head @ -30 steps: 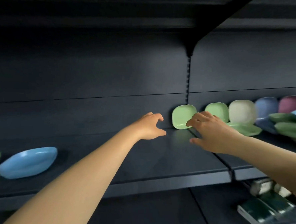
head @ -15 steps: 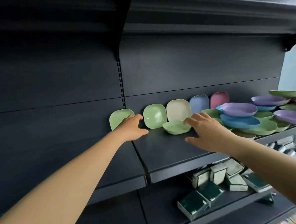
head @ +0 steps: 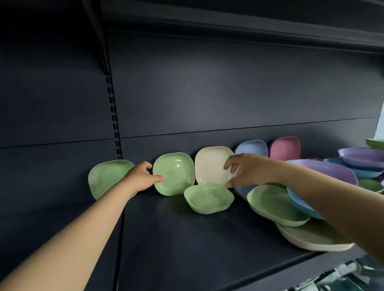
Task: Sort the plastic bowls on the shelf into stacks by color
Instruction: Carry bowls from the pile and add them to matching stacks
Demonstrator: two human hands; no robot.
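L hand (head: 141, 178) is at the back of the shelf (head: 181, 247), fingers loosely spread, thumb tip touching the left rim of an upright green bowl (head: 173, 173); nothing gripped yet. Behind its wrist leans another green bowl (head: 105, 177), partly covered by the forearm. R hand (head: 244, 170) is curled in an open claw over the right rim of the cream bowl (head: 212, 164), thumb low, fingers high; whether it has actually closed on the rim, can't tell.

Just below and between both hands a third green bowl (head: 209, 200) lies flat. Bowls along the back lean on the wall, prob. so each colour shows. Beyond the R hand stand a blue bowl (head: 252, 147) and a pink bowl (head: 284, 148), both partly hidden. Under the R forearm is a mixed pile (head: 280, 205): green, blue, purple, cream at the bottom, unsorted, so the job looks early.

Hard to read: pile count, since the arm covers much of it and the frame cuts the far right. Lower shelf items are too blurred to name.
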